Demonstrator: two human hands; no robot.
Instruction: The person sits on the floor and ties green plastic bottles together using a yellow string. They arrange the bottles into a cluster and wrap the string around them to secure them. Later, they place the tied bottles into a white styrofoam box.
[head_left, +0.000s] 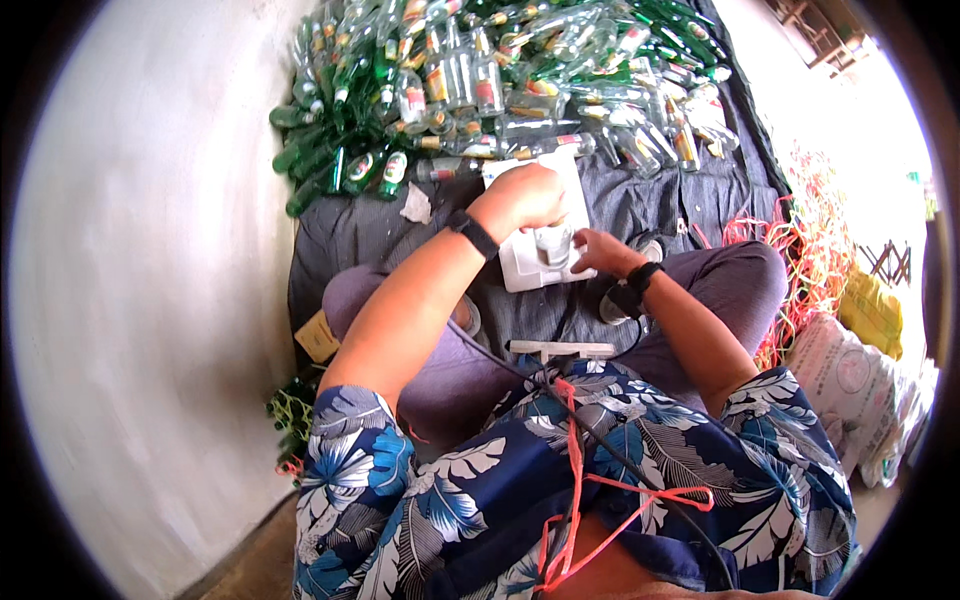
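Note:
A white foam tray or box lies on the dark sheet between my bent legs. My left hand is over its middle with the fingers curled closed; what they hold is hidden beneath the hand. Just below that hand, a clear, glass-like piece shows against the white, and its full shape cannot be seen. My right hand is at the tray's right edge beside the clear piece, thumb and fingers apart. Both wrists wear black bands.
A big heap of green and clear glass bottles covers the far end of the black sheet. A pale wall stands at left. Tangled red strips, a yellow sack and a white sack are at right.

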